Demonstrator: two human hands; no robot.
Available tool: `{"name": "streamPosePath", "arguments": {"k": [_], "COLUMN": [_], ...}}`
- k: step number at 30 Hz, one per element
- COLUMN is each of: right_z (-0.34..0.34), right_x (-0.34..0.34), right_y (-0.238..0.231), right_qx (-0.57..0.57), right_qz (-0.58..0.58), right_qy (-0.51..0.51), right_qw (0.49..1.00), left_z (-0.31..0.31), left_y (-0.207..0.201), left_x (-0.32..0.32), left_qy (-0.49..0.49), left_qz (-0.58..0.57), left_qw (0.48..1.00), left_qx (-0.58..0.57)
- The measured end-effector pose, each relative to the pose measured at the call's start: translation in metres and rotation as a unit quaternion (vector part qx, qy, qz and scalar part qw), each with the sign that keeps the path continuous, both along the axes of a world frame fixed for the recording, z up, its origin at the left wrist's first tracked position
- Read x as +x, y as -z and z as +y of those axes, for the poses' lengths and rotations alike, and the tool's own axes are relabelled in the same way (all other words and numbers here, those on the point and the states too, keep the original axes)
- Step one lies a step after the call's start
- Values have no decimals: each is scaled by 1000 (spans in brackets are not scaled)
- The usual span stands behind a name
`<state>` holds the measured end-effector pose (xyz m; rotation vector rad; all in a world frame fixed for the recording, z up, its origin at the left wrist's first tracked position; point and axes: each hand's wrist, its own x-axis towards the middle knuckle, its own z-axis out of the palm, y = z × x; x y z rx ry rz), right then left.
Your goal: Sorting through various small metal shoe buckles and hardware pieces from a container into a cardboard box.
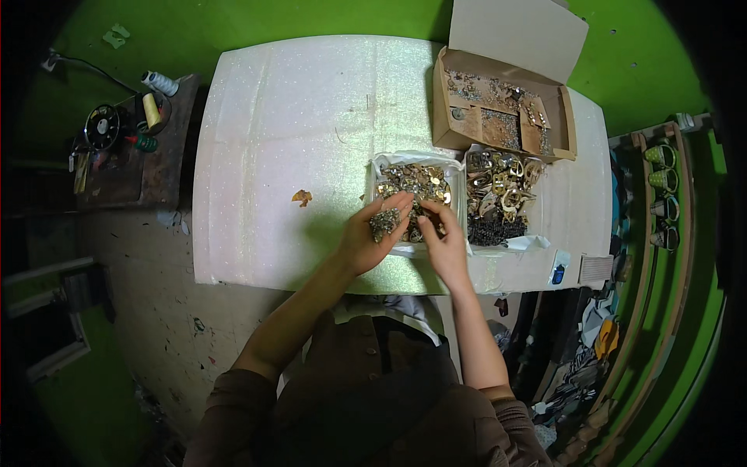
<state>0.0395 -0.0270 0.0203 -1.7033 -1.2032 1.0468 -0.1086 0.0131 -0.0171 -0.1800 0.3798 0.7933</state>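
Note:
My left hand [369,241] is turned palm up, cupped under a small heap of silvery metal pieces [384,224]. Close beside it, my right hand [445,241] hovers over a lined box [377,173] of mixed gold and silver metal fittings [416,175]. The right fingers are curved, with a gap between thumb and forefinger, and I make out nothing held there. Both hands hide the near part of this box. Touching its right side is a second box of gold buckles [510,198] and dark small pieces [496,232].
Behind the boxes, an open cardboard carton [442,117] holds more small pieces. A brown scrap [302,198] lies on the glittery white table [264,140]. Thread spools [159,82] and a black wheel [102,127] stand on a side bench. Shoes [662,180] hang on a right-hand rack.

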Motion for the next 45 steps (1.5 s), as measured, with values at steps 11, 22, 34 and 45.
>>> {"name": "streamPosePath", "arguments": {"k": [11,22,34,45], "right_z": [15,14,35,19], "right_x": [-19,-1,25,53], "right_y": [45,41,8,10], "right_qx": [-82,-152,-108,-62], "right_qz": [772,700,401,257], "right_qy": [174,225,135,25], "right_qw": [606,661,900,964], "left_z": [22,30,11,12], "left_y": [-29,-7,7,9], "left_x": [37,23,19,33], "left_qy": [30,-58,-82,-91], "left_qz": [382,183,191,197], "left_qw": [859,975,977,975], "left_qx": [339,114,39,39]}}
